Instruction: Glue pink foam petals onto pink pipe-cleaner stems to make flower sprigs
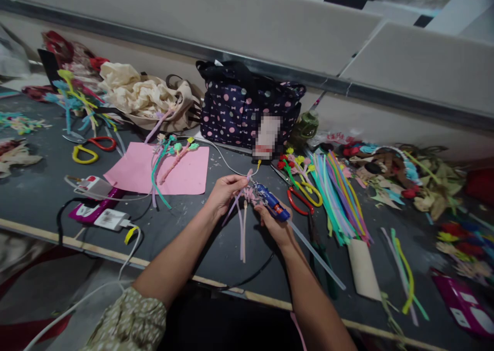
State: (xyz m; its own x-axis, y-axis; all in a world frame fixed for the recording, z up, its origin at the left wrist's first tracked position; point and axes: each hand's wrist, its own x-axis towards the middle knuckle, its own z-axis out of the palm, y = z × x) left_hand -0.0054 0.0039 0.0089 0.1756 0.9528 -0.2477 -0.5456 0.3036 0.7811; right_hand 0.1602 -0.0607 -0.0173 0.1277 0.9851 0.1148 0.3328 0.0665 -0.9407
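Between my hands is a small bunch of pink and lilac pipe cleaners, its fuzzy stems hanging down over the dark table. My left hand pinches the top of the bunch. A blue glue gun lies in the grip of my right hand, its nozzle close to the pink pipe-cleaner flowers. From the back of the gun a long clear glue stick sticks out toward the lower right. Fingers partly hide where the nozzle meets the flowers.
A pink sheet carries finished pipe-cleaner stems. Red-and-yellow scissors and a bundle of coloured pipe cleaners lie at right. A patterned bag stands behind. Purple power strips and cables occupy the left.
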